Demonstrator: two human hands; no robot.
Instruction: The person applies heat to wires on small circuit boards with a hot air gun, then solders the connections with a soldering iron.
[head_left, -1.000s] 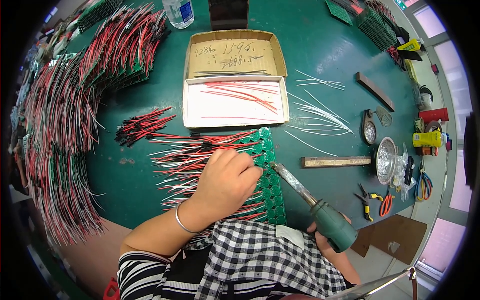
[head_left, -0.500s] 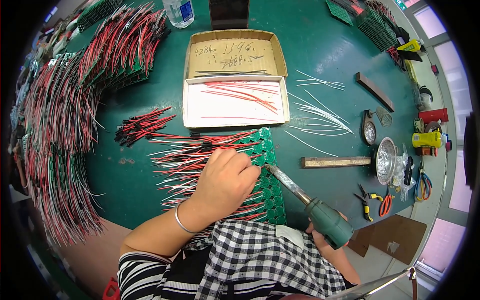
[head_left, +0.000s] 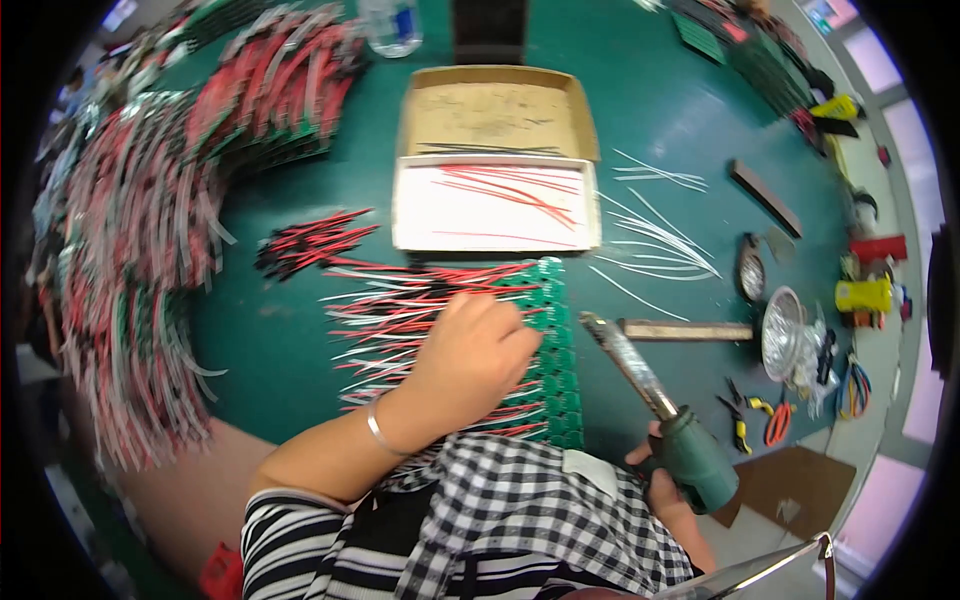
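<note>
Green circuit boards lie joined in a panel before me, with rows of red, white and black wires fanning off to the left. Over the panel, my left hand is closed in a pinch at the board edge; whatever is between its fingertips is hidden. My right hand grips a thick soldering iron by its green handle. The iron's metal barrel slants up and left, its tip held apart from the boards, just right of them.
A cardboard box holds red and black wires. Loose white wires, a metal bar, a metal dish and pliers lie to the right. Bundles of wired boards stand left, near a loose red wire bundle.
The soldering iron's tip has come off the boards and moved right. My left hand keeps its pinch at about the same spot on the panel. The whole view has shifted slightly.
</note>
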